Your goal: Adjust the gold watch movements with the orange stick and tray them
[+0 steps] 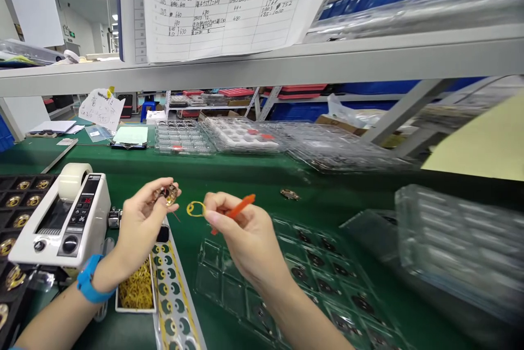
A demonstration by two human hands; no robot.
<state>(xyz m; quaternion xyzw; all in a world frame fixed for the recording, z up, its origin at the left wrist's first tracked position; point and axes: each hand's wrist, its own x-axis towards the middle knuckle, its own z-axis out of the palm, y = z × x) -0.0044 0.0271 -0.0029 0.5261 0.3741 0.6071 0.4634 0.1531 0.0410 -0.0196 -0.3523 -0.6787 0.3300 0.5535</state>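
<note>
My left hand, with a blue band at its wrist, pinches a small round gold-coloured metal part. A thin reddish wire hangs below that part. Just right of it, my right hand holds a thin yellow ring between thumb and forefinger. An orange stick-like tool also lies in the right hand's grip. The ring and the metal part are apart. Below the left hand are a white box of yellow rings and a strip with yellow-edged cut-outs.
A white tape dispenser stands at left beside a black tray of gold parts. Clear plastic trays with dark round parts lie at right. A similar loose part rests on the green table. A grey shelf beam crosses above.
</note>
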